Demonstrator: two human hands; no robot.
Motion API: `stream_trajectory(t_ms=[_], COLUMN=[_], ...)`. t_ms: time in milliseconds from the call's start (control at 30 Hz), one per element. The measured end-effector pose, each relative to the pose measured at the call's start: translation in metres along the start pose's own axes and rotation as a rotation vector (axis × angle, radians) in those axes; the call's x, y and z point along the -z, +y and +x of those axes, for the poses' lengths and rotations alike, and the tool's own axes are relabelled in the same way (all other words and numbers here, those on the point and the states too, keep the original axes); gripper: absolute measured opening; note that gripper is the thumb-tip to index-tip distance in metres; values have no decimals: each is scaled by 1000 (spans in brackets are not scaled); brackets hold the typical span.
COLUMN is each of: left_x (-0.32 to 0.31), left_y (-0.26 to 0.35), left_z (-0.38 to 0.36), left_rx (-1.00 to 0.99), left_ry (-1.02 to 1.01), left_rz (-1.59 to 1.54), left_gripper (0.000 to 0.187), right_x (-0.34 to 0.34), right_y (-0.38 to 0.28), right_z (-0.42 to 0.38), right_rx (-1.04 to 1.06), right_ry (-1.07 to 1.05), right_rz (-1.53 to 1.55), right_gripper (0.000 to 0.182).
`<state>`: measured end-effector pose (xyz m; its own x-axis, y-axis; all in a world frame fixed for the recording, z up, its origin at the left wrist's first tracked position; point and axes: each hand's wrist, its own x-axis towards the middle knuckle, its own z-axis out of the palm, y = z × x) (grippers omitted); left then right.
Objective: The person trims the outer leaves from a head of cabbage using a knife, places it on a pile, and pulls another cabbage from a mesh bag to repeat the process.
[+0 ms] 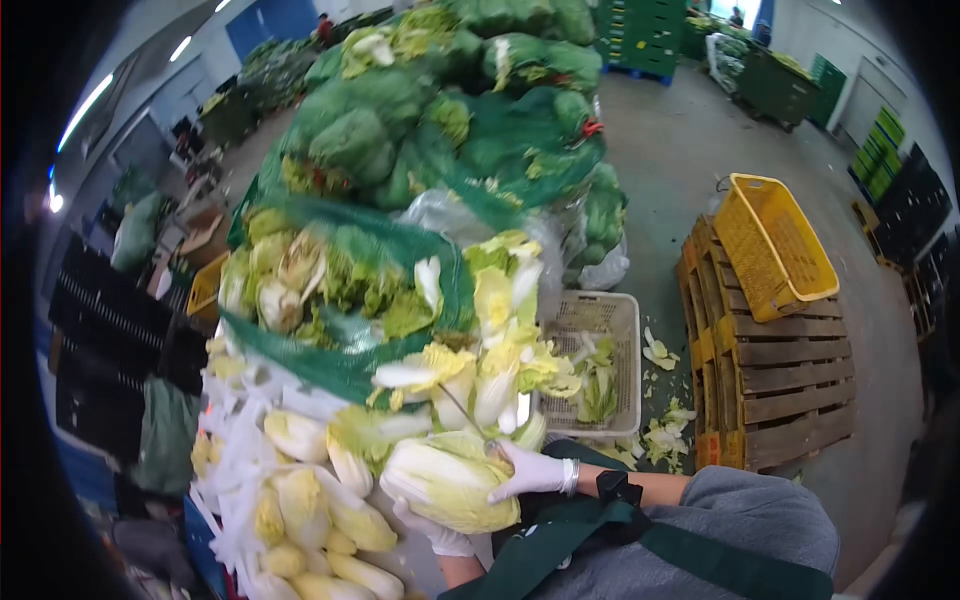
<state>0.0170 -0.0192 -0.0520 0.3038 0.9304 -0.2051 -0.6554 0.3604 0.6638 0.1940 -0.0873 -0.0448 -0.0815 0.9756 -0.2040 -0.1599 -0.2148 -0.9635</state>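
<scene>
A large pale napa cabbage [440,480] lies on its side between my gloved hands. My left hand [435,528] supports it from below at the near side, fingers partly hidden by it. At its right end, my right hand [535,472] is closed around what looks like a knife, with fingers also resting on the cabbage. The knife's thin dark blade [460,405] points up and away over loose yellow leaves [495,375]. Beside the cabbage, trimmed pale cabbages [300,500] are heaped on the left, among white foam netting [240,400].
An open green mesh sack [350,375] of cabbages lies ahead, with more filled sacks [355,145] stacked behind. A whitish crate [628,350] holding leaves stands to the right. Beyond it, a yellow basket [760,240] sits on stacked wooden pallets [790,390]. Scattered leaves [668,435] litter the floor.
</scene>
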Motion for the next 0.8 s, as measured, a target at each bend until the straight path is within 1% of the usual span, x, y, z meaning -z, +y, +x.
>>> stream_trajectory(t_ms=[100,200,267,300,333,400,433,467,500,533,600,633,700,733,800], left_x=[-10,-15,-21,-25,-25,-6,-3,-3,-13,-19,-7,-2,-12,-19,-16], left_y=[0,0,-2,-2,-1,-5,-6,-3,4,6,25,33,21,14,14], left_z=[1,-1,-2,-4,-12,-18,-20,-26,-28,-29,-19,-19,-19,-19,-17], left_rx=[7,9,16,31,54,80,91,71,42,8,106,150,150,147,188], left_ry=[-62,-99,-114,-108,-89,-70,-71,-35,-13,4,-32,-45,124,218,149], left_rz=[6,-17,-63,-94,-119,-102,-99,-24,42,102,228,292,272,261,172], left_gripper=[82,86,88,89,90,93,95,94,94,93,87,84,81,79,77], right_x=[12,19,26,24,23,15,16,15,13,13,13,12,10,13,21], right_y=[-5,6,19,24,0,24,22,19,18,13,1,-2,-7,-7,-9], right_z=[1,4,9,7,-1,4,3,1,-1,-6,-14,-16,-17,-18,-14], right_rx=[-75,-7,-24,-42,-179,-1,-22,-36,8,5,-4,38,123,63,-52], right_ry=[-45,-95,-152,-182,-208,-241,-265,-288,-299,-269,-223,-165,-65,-66,-102], right_rz=[-139,-26,75,138,156,255,275,291,383,380,374,208,-121,-110,-87], right_gripper=[96,99,102,103,104,104,103,103,102,102,103,104,105,105,106])
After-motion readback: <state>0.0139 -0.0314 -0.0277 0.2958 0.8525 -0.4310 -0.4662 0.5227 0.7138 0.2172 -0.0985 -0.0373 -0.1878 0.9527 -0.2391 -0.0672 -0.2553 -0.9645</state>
